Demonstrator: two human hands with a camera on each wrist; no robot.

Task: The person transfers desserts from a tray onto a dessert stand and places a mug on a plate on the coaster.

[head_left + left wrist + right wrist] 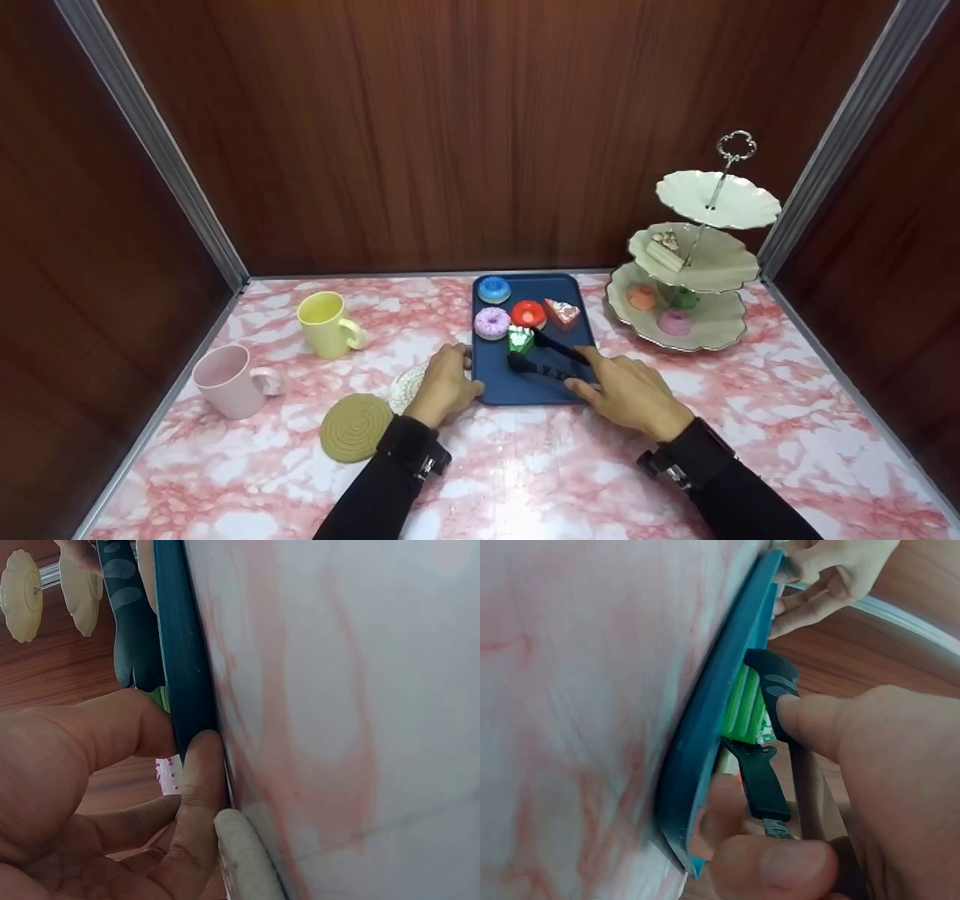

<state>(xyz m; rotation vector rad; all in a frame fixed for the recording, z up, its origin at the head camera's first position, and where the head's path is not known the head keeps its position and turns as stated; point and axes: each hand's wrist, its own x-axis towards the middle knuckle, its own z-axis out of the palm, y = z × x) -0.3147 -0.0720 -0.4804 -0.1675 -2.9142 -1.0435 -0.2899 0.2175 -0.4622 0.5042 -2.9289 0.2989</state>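
Note:
My left hand grips the left rim of the dark blue tray; in the left wrist view its thumb and a finger pinch the tray edge. Black tongs are held in my right hand over the tray. Their tips stand on both sides of a green cake slice, seen closer in the right wrist view as a ridged green side. Around it lie a red donut, a purple donut, a blue donut and a red cake slice.
A three-tier stand at the right holds a white cake slice and several small sweets. To the left are a yellow mug, a pink mug, a round olive coaster and a white lacy coaster, partly hidden.

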